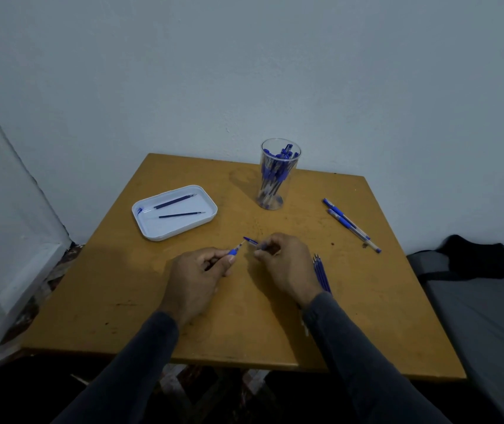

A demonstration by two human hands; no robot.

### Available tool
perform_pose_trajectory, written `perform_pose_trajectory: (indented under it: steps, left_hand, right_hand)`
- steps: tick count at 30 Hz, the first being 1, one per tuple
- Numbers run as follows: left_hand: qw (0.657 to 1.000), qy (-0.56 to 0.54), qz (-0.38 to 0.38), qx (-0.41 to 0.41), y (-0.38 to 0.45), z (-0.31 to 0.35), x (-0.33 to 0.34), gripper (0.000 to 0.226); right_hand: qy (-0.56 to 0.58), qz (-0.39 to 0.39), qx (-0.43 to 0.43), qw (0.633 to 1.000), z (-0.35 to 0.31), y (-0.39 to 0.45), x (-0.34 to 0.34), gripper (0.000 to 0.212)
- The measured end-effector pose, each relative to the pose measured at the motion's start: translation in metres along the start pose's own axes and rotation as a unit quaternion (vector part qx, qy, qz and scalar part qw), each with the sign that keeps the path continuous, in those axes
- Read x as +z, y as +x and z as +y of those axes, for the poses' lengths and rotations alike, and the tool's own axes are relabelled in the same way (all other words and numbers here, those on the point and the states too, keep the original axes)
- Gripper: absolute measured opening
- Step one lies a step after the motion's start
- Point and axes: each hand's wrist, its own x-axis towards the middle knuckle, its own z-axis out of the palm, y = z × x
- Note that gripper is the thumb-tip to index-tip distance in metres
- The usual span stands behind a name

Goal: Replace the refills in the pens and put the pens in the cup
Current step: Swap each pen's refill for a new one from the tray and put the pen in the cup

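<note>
Table (351,301): a mustard-brown top set against a pale wall, carrying everything below.
Tray (206,199): white, far left, with two dark refills (174,201) lying in it, side by side and apart.
Cup (275,175): clear, upright at the far centre, already crowded with blue-capped pens.
Waiting pens (348,223): two on the right, long axes running from far-left to near-right, nearer the right hand.
Spare refills (321,273): a small bundle just beside the right wrist.
Left hand (195,280): fingers curled round a pen barrel (235,250), its tip aimed up and right.
Right hand (287,264): pinches a small blue piece (250,240), seemingly the cap or nose cone, though it is too small to be sure.
Key relation: barrel tip and blue piece face each other, near but apart; likely they join next, and the cup lies straight beyond both hands.
</note>
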Motion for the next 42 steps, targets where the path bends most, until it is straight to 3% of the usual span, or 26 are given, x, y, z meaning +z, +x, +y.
perform_pose_trajectory:
  steps: [5,15,18,21,26,30,36,38,42]
  left_hand:
    - [1.0,-0.005,0.019,0.006,0.0,-0.003,-0.001,0.014]
    - [0.999,0.02,0.017,0.021,0.0,-0.006,-0.001,0.019]
    - [0.999,0.021,0.016,0.032,0.0,-0.005,-0.001,0.019]
    - [0.998,0.032,0.012,0.05,-0.001,-0.005,0.001,0.02]
    - [0.993,0.07,0.002,0.094,-0.002,-0.004,0.003,0.025]
    - [0.995,0.055,-0.001,0.083,-0.001,-0.004,0.002,0.022]
    - [0.994,0.075,-0.006,0.077,0.004,-0.003,0.003,0.021]
    - [0.993,0.082,0.004,0.081,0.007,0.001,0.008,0.023]
    - [0.99,0.078,0.013,0.117,0.006,0.011,0.03,0.023]
  right_hand:
    - [-0.117,-0.021,-0.003,0.993,0.0,0.003,0.02,0.017]
    - [-0.062,-0.007,0.01,0.998,0.002,0.001,0.019,0.026]
    - [0.091,0.014,0.016,0.996,0.002,-0.006,0.016,0.014]
    - [0.311,-0.045,0.078,0.946,-0.005,-0.013,0.013,0.023]
    - [0.379,-0.06,0.094,0.919,-0.009,-0.013,0.016,0.018]
    - [0.416,0.003,0.107,0.903,-0.012,-0.009,0.005,0.022]
    - [0.411,0.24,0.104,0.874,0.004,0.008,-0.026,0.02]
    - [0.311,0.275,0.119,0.902,0.02,0.009,-0.038,0.024]
    - [0.071,0.266,0.128,0.953,0.05,-0.003,-0.053,0.016]
